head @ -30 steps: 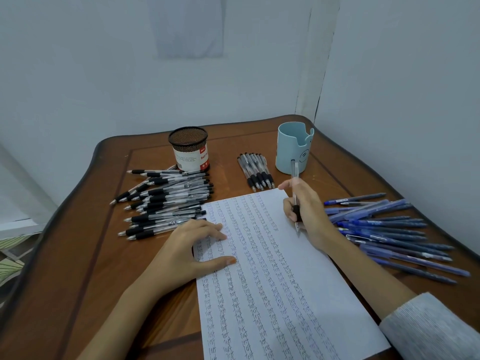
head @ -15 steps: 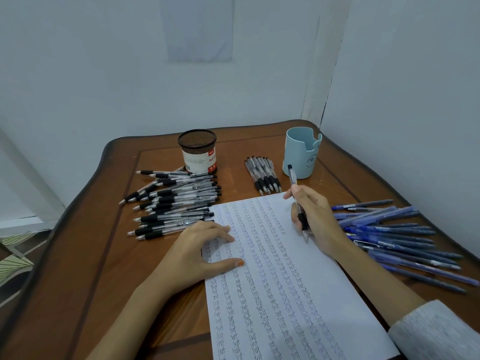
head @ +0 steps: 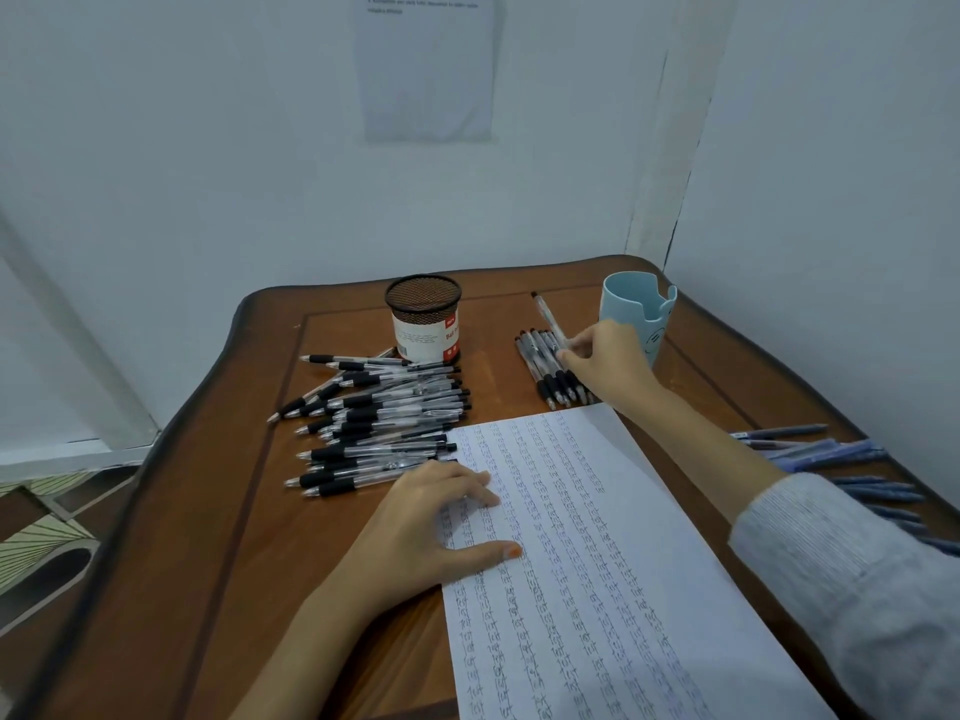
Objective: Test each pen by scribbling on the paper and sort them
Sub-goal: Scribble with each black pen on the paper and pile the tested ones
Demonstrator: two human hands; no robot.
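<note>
Fingers of right hand (head: 608, 363) pinch clear black-gripped pen (head: 548, 318); left hand (head: 431, 532) lies flat on paper (head: 623, 563).

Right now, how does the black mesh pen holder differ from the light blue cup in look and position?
The black mesh pen holder is dark wire mesh with a white and red label; the light blue cup is smooth, with a notched rim. The holder stands beside the big pile of black-grip pens; the cup stands at the far right, behind the right hand. Both stand upright on the table.
</note>
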